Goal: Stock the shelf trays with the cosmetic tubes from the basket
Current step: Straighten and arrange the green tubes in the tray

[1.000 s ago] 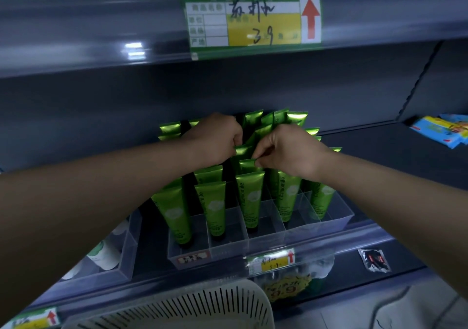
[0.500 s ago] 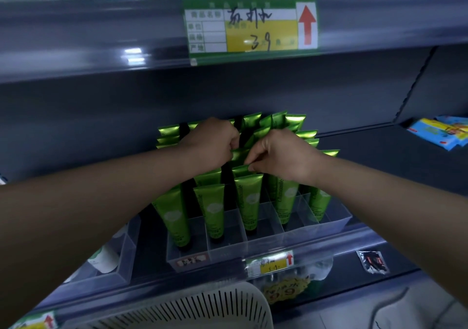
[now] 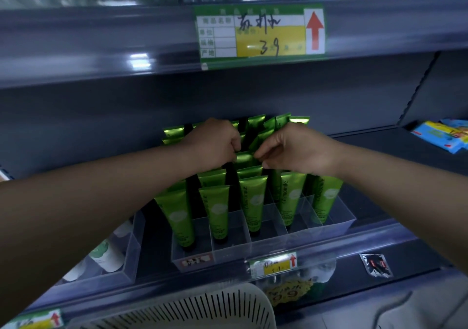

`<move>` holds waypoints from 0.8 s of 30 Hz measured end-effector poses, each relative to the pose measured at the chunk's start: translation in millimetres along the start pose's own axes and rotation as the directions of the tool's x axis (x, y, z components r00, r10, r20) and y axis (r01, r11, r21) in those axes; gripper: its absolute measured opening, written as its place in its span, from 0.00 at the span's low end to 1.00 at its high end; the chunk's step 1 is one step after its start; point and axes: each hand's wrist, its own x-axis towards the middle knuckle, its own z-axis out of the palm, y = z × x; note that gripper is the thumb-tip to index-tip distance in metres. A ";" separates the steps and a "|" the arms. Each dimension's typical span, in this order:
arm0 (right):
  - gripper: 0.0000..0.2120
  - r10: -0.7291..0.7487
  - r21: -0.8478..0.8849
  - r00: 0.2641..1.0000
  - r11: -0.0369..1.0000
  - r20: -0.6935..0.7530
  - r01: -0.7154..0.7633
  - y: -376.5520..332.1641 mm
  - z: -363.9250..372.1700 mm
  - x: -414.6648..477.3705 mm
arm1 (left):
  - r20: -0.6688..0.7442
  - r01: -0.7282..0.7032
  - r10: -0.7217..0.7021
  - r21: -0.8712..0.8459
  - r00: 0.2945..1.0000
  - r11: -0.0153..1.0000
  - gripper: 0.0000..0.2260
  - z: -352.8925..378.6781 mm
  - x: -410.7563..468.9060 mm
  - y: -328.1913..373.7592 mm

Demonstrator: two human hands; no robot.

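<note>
Both hands are pinching the crimped top of one green tube [image 3: 244, 158], left hand [image 3: 215, 146] and right hand [image 3: 298, 151] at opposite corners, over the middle lane of the clear tray [image 3: 273, 240] on the shelf [image 3: 395, 202]. Best bet: keep it cap-down and drop it straight between its neighbours. Count: five lanes, five front-row tubes [image 3: 253, 199], maybe twenty-ish total since the hands hide the back rows. One basket [image 3: 202, 311].

a dark grey shelf [image 3: 379, 146] runs across the middle of the frame. a clear divided tray [image 3: 253, 250] stands on it at centre, a second clear tray [image 3: 121, 275] just beside it at lower left, and blue-and-yellow packets [image 3: 440, 136] lie at the right edge.
</note>
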 end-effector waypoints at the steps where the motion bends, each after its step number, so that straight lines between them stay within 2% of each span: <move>1: 0.10 -0.002 -0.005 1.000 1.000 -0.006 0.001 -0.4 -3.8 0.8 | 0.006 0.004 -0.004 -0.011 1.000 1.000 0.10 -2.3 0.2 -0.1; 8: 0.11 -0.003 -0.056 0.996 0.998 -0.092 -0.002 5.8 -19.0 20.4 | 0.005 0.071 -0.071 -0.106 0.997 0.992 0.11 -24.3 11.7 -10.9; 12: 0.12 -0.046 -0.201 0.990 0.980 -0.135 0.018 8.8 -14.2 34.3 | -0.045 0.075 -0.080 -0.102 0.996 0.992 0.12 -30.7 22.5 -12.9; 16: 0.14 -0.149 -0.340 0.985 0.934 -0.090 0.110 11.8 -5.7 47.2 | -0.026 0.058 -0.060 -0.089 0.998 0.994 0.13 -23.0 32.1 -15.2; 24: 0.11 -0.246 -0.431 0.969 0.875 -0.006 0.220 17.7 5.8 63.9 | 0.001 0.025 -0.025 -0.016 1.000 1.000 0.12 -6.1 41.3 -17.2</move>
